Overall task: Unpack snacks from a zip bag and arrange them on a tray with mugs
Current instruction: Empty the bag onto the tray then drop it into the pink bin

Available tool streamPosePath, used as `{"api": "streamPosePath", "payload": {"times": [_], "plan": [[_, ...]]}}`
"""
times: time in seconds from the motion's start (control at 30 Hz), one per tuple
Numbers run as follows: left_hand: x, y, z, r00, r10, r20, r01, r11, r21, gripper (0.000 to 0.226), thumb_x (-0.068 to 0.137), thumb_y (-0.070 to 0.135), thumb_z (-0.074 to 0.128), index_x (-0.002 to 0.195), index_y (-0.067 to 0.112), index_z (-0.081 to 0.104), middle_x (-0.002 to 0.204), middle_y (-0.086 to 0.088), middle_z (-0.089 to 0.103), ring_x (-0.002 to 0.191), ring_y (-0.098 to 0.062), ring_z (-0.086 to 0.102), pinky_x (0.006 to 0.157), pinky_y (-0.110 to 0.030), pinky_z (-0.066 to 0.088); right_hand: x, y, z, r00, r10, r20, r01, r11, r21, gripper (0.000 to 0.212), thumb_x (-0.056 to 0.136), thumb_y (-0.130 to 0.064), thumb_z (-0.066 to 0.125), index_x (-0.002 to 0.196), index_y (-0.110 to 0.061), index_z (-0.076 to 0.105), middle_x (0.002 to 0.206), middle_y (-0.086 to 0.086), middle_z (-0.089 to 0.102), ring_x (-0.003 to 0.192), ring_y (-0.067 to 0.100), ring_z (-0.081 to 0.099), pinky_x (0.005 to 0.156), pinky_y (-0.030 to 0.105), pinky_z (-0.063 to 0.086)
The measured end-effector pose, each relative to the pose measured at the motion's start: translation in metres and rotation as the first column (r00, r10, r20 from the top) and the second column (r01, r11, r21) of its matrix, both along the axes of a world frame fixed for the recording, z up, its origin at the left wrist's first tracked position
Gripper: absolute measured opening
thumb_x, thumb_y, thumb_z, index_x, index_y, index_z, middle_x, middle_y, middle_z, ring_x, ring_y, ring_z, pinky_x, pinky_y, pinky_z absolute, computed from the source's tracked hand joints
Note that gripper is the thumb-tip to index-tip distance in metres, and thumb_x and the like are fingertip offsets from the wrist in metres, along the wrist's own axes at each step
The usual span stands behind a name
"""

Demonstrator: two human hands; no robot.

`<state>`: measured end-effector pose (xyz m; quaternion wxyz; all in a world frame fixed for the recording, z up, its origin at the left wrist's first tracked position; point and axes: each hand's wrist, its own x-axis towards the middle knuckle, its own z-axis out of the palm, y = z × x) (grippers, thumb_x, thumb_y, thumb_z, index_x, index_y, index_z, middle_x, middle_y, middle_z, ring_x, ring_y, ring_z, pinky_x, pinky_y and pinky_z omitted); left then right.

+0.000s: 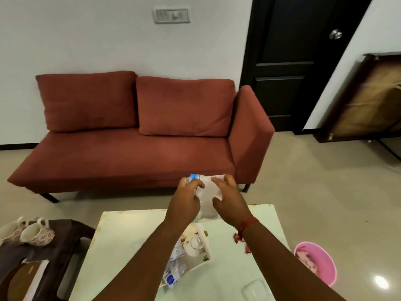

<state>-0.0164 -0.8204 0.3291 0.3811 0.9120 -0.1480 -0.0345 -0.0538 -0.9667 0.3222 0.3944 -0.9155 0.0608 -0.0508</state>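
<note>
1. Zip bag (206, 193): clear, thin plastic, held up in the air above the far edge of the table (249, 268). Blue strip at its top left corner, probably the zip end. Judged light, limp and slippery; likely to sag and crumple wherever unsupported.
2. Left hand (186, 199): fingers curled round the bag's left edge, just below the blue strip. Closed grip on the plastic.
3. Right hand (230, 198): thumb and fingers spread across the bag's right side, touching it; fingertips partly bent. Whether pinching the film or only pressing it, not clear.
4. Contents of bag: too pale and blurred to make out; impossible to say how much remains inside.
5. Tray (205, 256): white, on the table, near side of the hands and partly hidden by the left forearm. Small teapot-like piece and several snack packets (173, 272) lying on and over its left edge. Packets judged light, crinkly, easily slid about.
6. Mugs (26, 233): two, floral, tipped on their sides on a dark stool at the far left, well apart from the tray. Ceramic by appearance, so rigid, heavier and breakable; best taken by handle or body, one at a time.
7. Suggested hold for the bag: both upper corners near the zip, mouth kept uppermost, to stop contents spilling.
8. Pink bin (319, 263): on the floor, right of the table.
</note>
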Motion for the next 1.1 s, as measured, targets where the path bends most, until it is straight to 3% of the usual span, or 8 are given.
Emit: {"api": "streamPosePath", "payload": {"times": [0.17, 0.27, 0.37, 0.53, 0.73, 0.83, 1.0, 1.1], "plan": [[-0.013, -0.032, 0.0, 0.978, -0.184, -0.094, 0.177, 0.981, -0.077, 0.049, 0.095, 0.008, 0.05, 0.142, 0.017, 0.042, 0.139, 0.001, 0.047, 0.124, -0.024, 0.053, 0.092, -0.016, 0.043, -0.023, 0.007, -0.001, 0.991, -0.011, 0.13, 0.062, 0.92, -0.388, 0.072, 0.079, -0.005, 0.072, 0.144, -0.018, 0.043, 0.139, 0.003, 0.043, 0.112, 0.022, 0.056, 0.093, 0.031, 0.055], [-0.022, -0.054, 0.0, 0.941, -0.289, -0.173, 0.262, 0.951, -0.162, 0.055, 0.095, 0.009, 0.047, 0.147, 0.024, 0.036, 0.15, -0.002, 0.041, 0.13, -0.021, 0.049, 0.106, -0.031, 0.043, -0.042, 0.0, 0.0, 0.989, -0.117, 0.092, 0.14, 0.942, -0.306, 0.091, 0.084, -0.005, 0.068, 0.157, -0.021, 0.015, 0.146, 0.004, 0.036, 0.119, 0.021, 0.052, 0.096, 0.031, 0.052], [-0.037, -0.074, 0.006, 0.854, -0.375, -0.36, 0.248, 0.903, -0.351, 0.049, 0.103, 0.024, 0.041, 0.15, 0.032, 0.03, 0.14, 0.011, 0.043, 0.128, -0.009, 0.043, 0.104, -0.023, 0.034, -0.057, -0.014, 0.002, 0.987, -0.139, 0.083, 0.15, 0.977, -0.149, 0.092, 0.09, -0.007, 0.062, 0.158, -0.025, 0.001, 0.15, 0.004, 0.04, 0.123, 0.017, 0.055, 0.101, 0.026, 0.048], [-0.046, -0.126, 0.001, 0.704, -0.384, -0.598, -0.035, 0.821, -0.569, 0.05, 0.104, 0.051, 0.028, 0.152, 0.046, 0.014, 0.159, 0.006, 0.03, 0.141, -0.015, 0.036, 0.115, -0.033, 0.032, -0.07, -0.05, -0.003, 0.992, -0.129, -0.004, 0.129, 0.992, -0.002, 0.095, 0.089, 0.008, 0.043, 0.155, -0.033, -0.012, 0.161, -0.002, 0.029, 0.135, 0.015, 0.047, 0.106, 0.025, 0.043], [-0.066, -0.225, -0.016, 0.72, -0.341, -0.605, -0.011, 0.866, -0.5, 0.057, 0.105, 0.039, 0.034, 0.152, 0.049, 0.005, 0.156, 0.001, 0.035, 0.133, -0.02, 0.045, 0.104, -0.031, 0.041, -0.092, -0.139, -0.019, 0.99, -0.137, -0.012, 0.136, 0.989, -0.061, 0.076, 0.091, 0.0, 0.055, 0.156, -0.009, 0.017, 0.161, 0.01, 0.026, 0.146, 0.022, 0.029, 0.118, 0.031, 0.029], [-0.083, -0.284, -0.03, 0.728, -0.325, -0.604, 0.005, 0.883, -0.469, 0.06, 0.105, 0.037, 0.034, 0.152, 0.047, -0.001, 0.154, 0.001, 0.038, 0.132, -0.017, 0.046, 0.1, -0.024, 0.039, -0.099, -0.206, -0.037, 0.957, -0.288, -0.042, 0.283, 0.954, -0.095, 0.075, 0.088, -0.001, 0.062, 0.153, -0.009, 0.024, 0.144, 0.01, 0.043, 0.124, 0.023, 0.053, 0.103, 0.03, 0.046], [-0.105, -0.392, -0.061, 0.71, -0.327, -0.624, 0.105, 0.925, -0.365, 0.067, 0.092, 0.066, 0.022, 0.148, 0.052, -0.009, 0.162, 0.008, 0.021, 0.147, -0.02, 0.029, 0.115, -0.033, 0.027, -0.11, -0.325, -0.083, 0.938, -0.315, -0.143, 0.296, 0.945, -0.138, 0.02, 0.09, -0.026, 0.049, 0.11, -0.025, 0.05, 0.103, -0.005, 0.058, 0.088, 0.009, 0.057, 0.076, 0.033, 0.054], [-0.114, -0.451, -0.093, 0.641, -0.279, -0.715, 0.069, 0.949, -0.308, 0.097, 0.068, 0.089, 0.021, 0.153, 0.045, 0.005, 0.162, 0.005, 0.023, 0.146, -0.018, 0.03, 0.118, -0.034, 0.025, -0.126, -0.385, -0.107, 0.916, -0.328, -0.229, 0.316, 0.944, -0.091, 0.019, 0.086, -0.038, 0.043, 0.099, -0.027, 0.051, 0.088, -0.007, 0.064, 0.085, 0.017, 0.056, 0.074, 0.034, 0.049]]}}
